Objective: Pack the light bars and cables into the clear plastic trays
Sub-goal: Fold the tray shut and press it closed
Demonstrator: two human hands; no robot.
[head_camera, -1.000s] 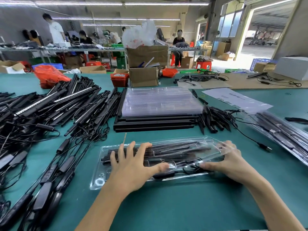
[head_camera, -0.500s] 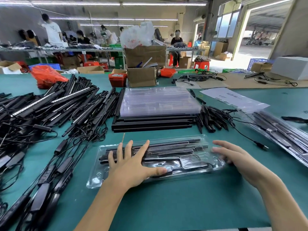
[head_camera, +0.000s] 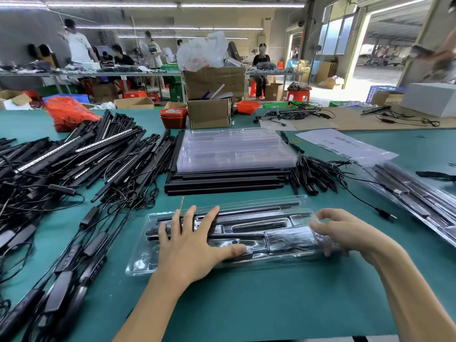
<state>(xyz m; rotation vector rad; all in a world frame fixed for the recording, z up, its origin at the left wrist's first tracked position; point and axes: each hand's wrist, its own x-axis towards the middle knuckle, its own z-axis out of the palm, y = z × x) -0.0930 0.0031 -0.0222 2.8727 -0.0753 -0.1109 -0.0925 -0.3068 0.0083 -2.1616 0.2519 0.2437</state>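
Filled clear tray (head_camera: 291, 243) at six o'clock on the green table (head_camera: 271, 299), both hands on it.

The left hand (head_camera: 195, 245) presses flat with straight fingers; the right hand (head_camera: 345, 230) curls round the tray's three o'clock end. Thin, springy plastic, light and slippery, I'd say: best held by its stiffer rims. One tray in hand, one stack of empties (head_camera: 232, 149) at twelve, too many loose light bars (head_camera: 81, 156) at ten to count.

The left hand (head_camera: 190, 245) hides part of the tray's (head_camera: 140, 265) black contents.
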